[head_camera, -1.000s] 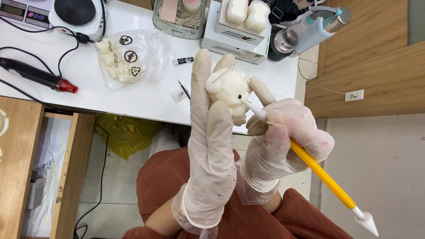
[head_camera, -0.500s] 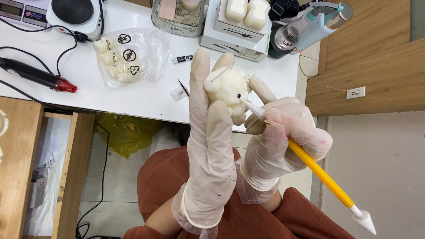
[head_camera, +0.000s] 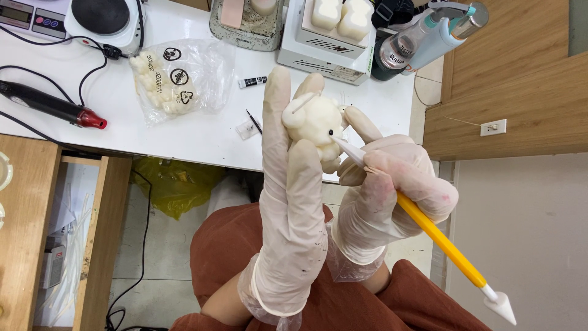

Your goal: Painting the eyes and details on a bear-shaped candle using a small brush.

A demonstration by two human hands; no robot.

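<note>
Cream-white wax figure (head_camera: 313, 124) was held up by the gloved left hand (head_camera: 293, 202), fingers closed around it. A yellow tool (head_camera: 429, 228) was gripped penlike by the right hand (head_camera: 386, 190), its white tip touching the figure's side. Beyond the hands, a bag (head_camera: 177, 79) lay on the table (head_camera: 202, 138).

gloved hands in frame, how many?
2: the left hand holds up the cream figurine; the right hand holds the yellow sculpting tool to it. No others visible.
</note>
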